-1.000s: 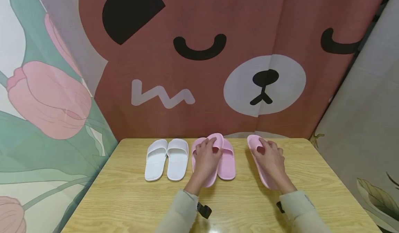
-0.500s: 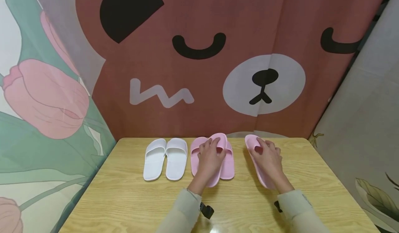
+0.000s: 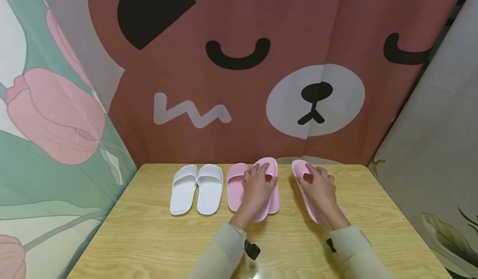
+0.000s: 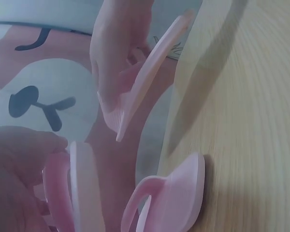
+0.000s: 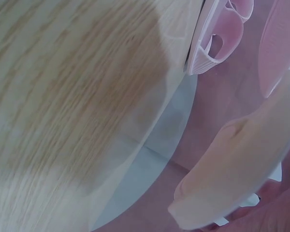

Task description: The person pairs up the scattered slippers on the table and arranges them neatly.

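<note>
My left hand (image 3: 257, 188) grips a pink slipper (image 3: 271, 169) by its strap and holds it above a pair of pink slippers (image 3: 235, 194) on the table. In the left wrist view that held slipper shows edge-on beside the fingers, with one slipper of the pair (image 4: 183, 193) below it on the wood. Farther right, my right hand (image 3: 319, 188) pinches another pink slipper (image 3: 298, 169) at the strap, tilted and raised off the table. Its pale sole (image 5: 241, 164) fills the lower right of the right wrist view. The hands partly hide both held slippers.
To the left of the pink pair, two white slippers (image 3: 197, 190) lie side by side near the back edge of the wooden table (image 3: 157, 241). Behind it hangs a curtain (image 3: 239, 138) with a bear face. Printed curtains also stand at both sides.
My left hand has carried its pink slipper to the right, over the right slipper of the pair, uncovering more of the left one. The right hand's slipper has barely shifted.
</note>
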Tool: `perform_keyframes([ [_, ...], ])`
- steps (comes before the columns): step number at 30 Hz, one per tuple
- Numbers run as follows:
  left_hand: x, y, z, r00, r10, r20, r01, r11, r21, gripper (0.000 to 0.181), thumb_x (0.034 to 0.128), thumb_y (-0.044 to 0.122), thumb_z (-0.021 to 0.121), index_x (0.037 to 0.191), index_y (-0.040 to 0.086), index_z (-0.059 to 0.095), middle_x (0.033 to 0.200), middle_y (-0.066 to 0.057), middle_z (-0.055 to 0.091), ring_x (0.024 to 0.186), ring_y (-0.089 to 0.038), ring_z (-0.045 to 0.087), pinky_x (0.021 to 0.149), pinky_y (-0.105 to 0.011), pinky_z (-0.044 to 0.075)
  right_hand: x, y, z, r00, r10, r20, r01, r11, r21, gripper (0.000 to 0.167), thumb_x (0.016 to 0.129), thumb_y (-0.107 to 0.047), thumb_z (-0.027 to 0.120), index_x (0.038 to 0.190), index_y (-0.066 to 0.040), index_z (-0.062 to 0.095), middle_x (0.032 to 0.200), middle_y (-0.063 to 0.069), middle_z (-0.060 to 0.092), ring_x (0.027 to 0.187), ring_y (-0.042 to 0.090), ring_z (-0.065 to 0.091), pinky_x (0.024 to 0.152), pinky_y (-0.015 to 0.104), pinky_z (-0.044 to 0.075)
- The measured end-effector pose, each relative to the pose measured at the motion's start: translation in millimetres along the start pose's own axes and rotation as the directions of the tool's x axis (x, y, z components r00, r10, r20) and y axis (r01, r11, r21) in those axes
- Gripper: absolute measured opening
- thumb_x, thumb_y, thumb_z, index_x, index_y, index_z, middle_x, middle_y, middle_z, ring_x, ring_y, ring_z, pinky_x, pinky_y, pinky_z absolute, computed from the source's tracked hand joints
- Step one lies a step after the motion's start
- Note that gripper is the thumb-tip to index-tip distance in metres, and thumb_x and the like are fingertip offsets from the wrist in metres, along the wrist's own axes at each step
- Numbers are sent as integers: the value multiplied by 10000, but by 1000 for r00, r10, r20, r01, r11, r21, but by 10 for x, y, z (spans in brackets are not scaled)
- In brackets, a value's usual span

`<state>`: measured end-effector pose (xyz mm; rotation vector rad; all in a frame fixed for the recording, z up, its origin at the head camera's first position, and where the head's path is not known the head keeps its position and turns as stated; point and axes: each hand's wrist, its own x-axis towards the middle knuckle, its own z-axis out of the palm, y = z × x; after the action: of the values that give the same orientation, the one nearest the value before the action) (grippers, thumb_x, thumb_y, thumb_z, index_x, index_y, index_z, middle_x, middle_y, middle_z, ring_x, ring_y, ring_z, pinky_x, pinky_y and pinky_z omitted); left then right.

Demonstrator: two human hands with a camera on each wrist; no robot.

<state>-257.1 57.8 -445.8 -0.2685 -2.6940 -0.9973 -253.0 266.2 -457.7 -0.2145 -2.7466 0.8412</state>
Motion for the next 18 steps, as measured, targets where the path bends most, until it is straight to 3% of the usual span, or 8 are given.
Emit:
perform_keyframes([
  [18,54,177,151,1000,-23,-5,23,999,38,565,961,460,645,1463,227,530,1518,-131,467,1362,-377,409,1031,-635,391,12,-18,-24,1000,18,-9,-18,1000,-3,724,956,-469,644,1547,-121,412,1519,293,351,1282,531,353,989,681,326],
])
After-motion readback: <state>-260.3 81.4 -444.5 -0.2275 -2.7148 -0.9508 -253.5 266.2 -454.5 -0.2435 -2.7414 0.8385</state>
